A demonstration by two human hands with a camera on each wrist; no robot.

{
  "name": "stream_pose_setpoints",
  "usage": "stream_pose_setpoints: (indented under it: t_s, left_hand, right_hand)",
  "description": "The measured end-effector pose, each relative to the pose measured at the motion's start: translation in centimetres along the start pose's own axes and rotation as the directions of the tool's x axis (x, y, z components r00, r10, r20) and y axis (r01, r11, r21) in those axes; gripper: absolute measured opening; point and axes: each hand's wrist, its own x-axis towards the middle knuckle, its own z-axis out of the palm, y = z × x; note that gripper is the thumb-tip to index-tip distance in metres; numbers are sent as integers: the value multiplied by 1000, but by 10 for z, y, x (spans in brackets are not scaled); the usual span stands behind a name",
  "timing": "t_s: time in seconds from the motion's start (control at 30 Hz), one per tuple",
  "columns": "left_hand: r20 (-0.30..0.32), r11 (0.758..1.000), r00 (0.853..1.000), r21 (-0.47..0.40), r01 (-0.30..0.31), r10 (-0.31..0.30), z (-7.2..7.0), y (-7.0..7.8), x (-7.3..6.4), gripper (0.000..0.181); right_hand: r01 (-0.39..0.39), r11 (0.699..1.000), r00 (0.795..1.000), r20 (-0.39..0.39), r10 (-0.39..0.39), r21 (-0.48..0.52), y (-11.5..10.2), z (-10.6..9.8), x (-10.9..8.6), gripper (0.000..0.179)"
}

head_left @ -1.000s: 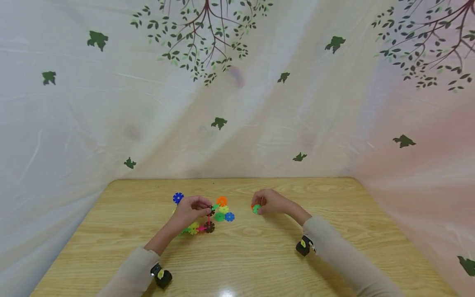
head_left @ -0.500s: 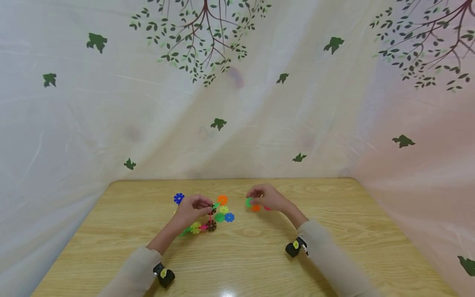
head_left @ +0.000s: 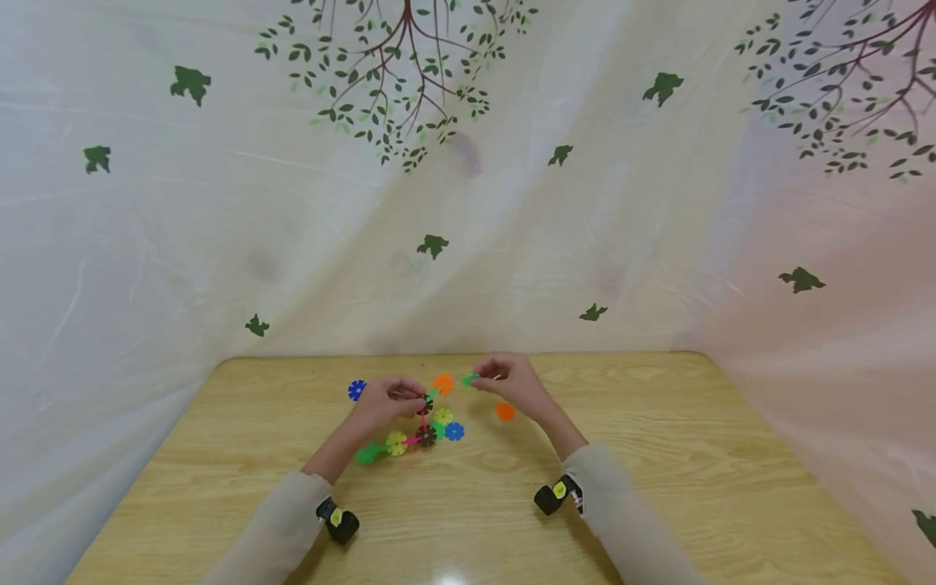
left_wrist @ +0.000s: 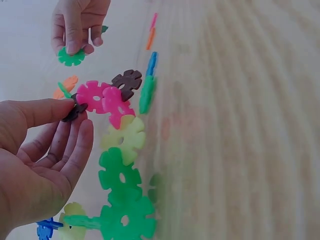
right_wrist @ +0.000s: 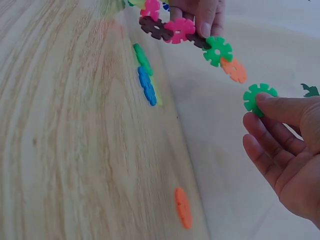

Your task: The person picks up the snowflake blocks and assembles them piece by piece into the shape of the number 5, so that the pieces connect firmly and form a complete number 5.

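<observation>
My left hand (head_left: 387, 405) pinches a dark brown notched plastic disc (right_wrist: 199, 42) between thumb and fingers. That disc belongs to a linked chain, raised at this end: a green disc (right_wrist: 218, 51) and an orange disc (right_wrist: 235, 71) lie beyond my fingers. On the other side follow pink discs (left_wrist: 91, 95), another brown disc (left_wrist: 126, 83), a yellow disc (left_wrist: 131, 141) and larger-looking green discs (left_wrist: 126, 220). My right hand (head_left: 515, 383) pinches a single green disc (right_wrist: 252, 104) by its edge. A small gap separates it from the orange end disc.
On the wooden table (head_left: 468, 504) lie a loose orange disc (head_left: 505, 412), a blue disc (head_left: 454, 431), a yellow disc (head_left: 443, 415) and a green disc (right_wrist: 142, 59). A patterned cloth (head_left: 512, 268) hangs behind the table's far edge.
My right hand has lifted the green disc and carried it left toward the chain's orange end. My left hand has shifted slightly right and away from me, moving the chain with it.
</observation>
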Motion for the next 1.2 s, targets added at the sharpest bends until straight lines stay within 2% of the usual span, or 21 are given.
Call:
stream_pose_setpoints:
  t_s: [0.27,0.63,0.87,1.0,1.2]
  left_hand:
    - [80,999,997,-47,7,-3,-7,-2,7,23]
    - [105,996,994,-90,17,-7,-4,-1,9,23]
    - [117,993,993,-116,9,4,-1,2,16,26]
    - [153,994,987,-108,-31,47,1,4,16,34]
    - [213,991,969,-78,-110,124,5,3,10,46]
  right_hand:
    - [-6,1000,998,-57,6,-14,-2,8,-1,13]
    - [-15,1000,996,-88,14,-18,-2,15,-1,8]
    - [-2,999,994,-112,-3,-45,-4,16,2,7]
    - [4,999,992,-126,-9,-44,-7,15,1,5]
    - [30,999,994,-104,-34,-37,-4,17,-2,7]
